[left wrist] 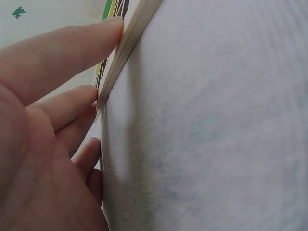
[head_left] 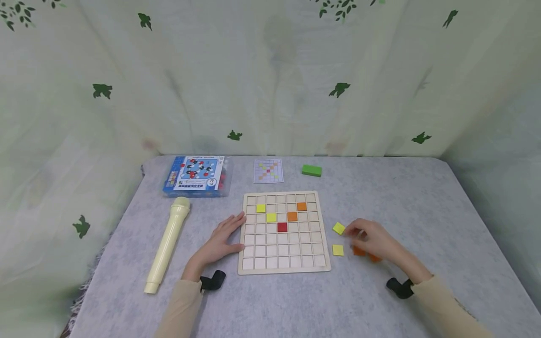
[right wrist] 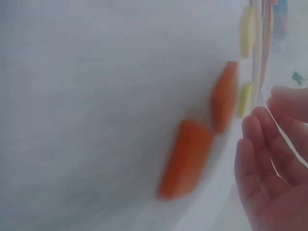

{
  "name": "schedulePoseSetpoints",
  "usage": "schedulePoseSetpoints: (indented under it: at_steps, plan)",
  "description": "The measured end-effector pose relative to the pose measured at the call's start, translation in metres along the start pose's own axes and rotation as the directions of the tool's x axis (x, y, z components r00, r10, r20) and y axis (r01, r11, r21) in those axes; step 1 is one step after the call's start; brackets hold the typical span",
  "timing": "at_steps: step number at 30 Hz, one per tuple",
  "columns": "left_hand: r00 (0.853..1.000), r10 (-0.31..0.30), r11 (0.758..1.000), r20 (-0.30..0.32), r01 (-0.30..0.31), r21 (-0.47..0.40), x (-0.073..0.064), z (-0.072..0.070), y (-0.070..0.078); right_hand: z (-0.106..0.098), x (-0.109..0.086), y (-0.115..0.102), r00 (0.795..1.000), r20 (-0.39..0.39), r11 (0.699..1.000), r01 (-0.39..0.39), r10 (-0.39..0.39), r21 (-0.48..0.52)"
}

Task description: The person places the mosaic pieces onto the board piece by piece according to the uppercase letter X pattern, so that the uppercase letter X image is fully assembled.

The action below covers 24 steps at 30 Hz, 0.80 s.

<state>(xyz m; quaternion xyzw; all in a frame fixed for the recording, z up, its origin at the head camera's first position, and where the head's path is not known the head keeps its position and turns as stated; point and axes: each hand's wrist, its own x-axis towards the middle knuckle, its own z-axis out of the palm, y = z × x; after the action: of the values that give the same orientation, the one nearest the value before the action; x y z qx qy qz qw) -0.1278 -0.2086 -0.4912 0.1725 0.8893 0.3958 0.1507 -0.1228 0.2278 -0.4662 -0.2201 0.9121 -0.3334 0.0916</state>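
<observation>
Fingers of our right hand (head_left: 375,238), loosely bent and seemingly empty, hovered beside the upper yellow square tile (head_left: 338,228), lower right of centre, which a careless brush could have knocked askew.

Orange tiles (right wrist: 186,161) blurred in the right wrist view — partly hidden by the right hand (head_left: 375,239) from the head camera, lettering (head_left: 190,187) on the blue box (head_left: 197,176) too small to read, sleeves (head_left: 449,307) cut off below, board (left wrist: 127,44) cropped at the left wrist view's top.
</observation>
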Motion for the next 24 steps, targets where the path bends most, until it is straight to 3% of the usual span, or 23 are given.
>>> schedulePoseSetpoints:
  at_steps: [5, 11, 18, 24]
  plan:
    - [1.0, 0.005, 1.0, -0.001, -0.005, 0.003, 0.0, 0.0, 0.001, 0.0, -0.024, 0.01, 1.0, 0.017, 0.999, 0.004, -0.003, -0.052]
    - [1.0, 0.012, 1.0, 0.0, -0.012, -0.004, 0.0, 0.0, 0.0, 0.005, -0.026, 0.007, 1.0, -0.001, 0.992, -0.005, 0.005, -0.124]
    - [1.0, 0.022, 1.0, -0.002, -0.022, -0.011, -0.001, 0.0, -0.001, 0.009, -0.004, -0.011, 0.999, -0.011, 0.993, 0.051, -0.052, -0.102]
    - [1.0, 0.028, 1.0, -0.005, -0.028, -0.007, 0.0, 0.0, -0.001, 0.029, 0.032, -0.046, 0.991, 0.061, 0.99, 0.122, -0.118, -0.075]
